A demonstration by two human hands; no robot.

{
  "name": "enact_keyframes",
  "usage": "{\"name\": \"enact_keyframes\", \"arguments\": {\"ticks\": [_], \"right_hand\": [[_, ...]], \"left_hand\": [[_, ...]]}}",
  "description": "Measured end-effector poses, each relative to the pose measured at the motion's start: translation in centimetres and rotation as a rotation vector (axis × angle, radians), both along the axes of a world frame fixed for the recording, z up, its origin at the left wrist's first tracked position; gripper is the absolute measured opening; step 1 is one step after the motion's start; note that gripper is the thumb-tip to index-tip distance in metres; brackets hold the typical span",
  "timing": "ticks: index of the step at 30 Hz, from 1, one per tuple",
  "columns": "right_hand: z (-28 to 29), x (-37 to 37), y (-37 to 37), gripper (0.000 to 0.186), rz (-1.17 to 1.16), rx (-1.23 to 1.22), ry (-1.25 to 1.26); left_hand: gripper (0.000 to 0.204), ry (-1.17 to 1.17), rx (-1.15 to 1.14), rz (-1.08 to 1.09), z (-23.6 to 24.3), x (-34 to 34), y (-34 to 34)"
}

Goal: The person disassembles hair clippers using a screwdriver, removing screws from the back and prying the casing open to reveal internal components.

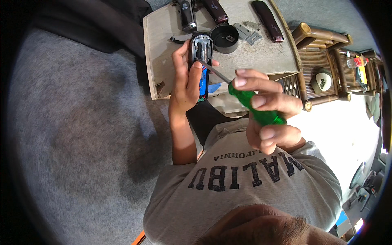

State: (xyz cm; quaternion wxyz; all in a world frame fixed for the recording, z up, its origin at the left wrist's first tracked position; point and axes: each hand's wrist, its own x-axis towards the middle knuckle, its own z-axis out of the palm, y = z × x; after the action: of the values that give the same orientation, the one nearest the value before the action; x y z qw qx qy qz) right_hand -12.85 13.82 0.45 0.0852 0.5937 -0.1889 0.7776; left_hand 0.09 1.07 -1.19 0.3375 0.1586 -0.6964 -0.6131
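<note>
An opened hair clipper point(201, 45) is in my left hand point(183, 92), its housing off so that a motor and a blue battery with thin wires show. The fingers wrap round the clipper and the thumb presses on its inner side. My right hand point(277, 104) grips a screwdriver point(255, 106) by its green handle. The screwdriver's metal shaft slants up and left, and its tip meets the clipper's inside near my left thumb. Just right of the clipper stands a round black bowl point(224, 48) with small metal parts in it.
On the pale wooden table point(261, 59) lie a black-and-silver clipper point(188, 16), a dark red clipper point(215, 11), a long dark red housing piece point(267, 20), grey metal plates point(248, 34) and loose hair clippings. To the right, a bamboo seat point(314, 61) bears a cap point(322, 80).
</note>
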Motion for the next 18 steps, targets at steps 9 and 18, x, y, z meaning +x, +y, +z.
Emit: {"name": "enact_keyframes", "arguments": {"ticks": [9,18], "right_hand": [[-0.7,-1.4,0.8,0.044,-0.058,0.064,0.09],[-1.1,-0.7,1.1,0.036,-0.006,0.097,-0.134]], "left_hand": [[0.052,0.026,-0.014,0.016,-0.3,-0.4,0.0],[0.056,0.037,0.056,0.024,-0.2,-0.4,-0.2]]}}
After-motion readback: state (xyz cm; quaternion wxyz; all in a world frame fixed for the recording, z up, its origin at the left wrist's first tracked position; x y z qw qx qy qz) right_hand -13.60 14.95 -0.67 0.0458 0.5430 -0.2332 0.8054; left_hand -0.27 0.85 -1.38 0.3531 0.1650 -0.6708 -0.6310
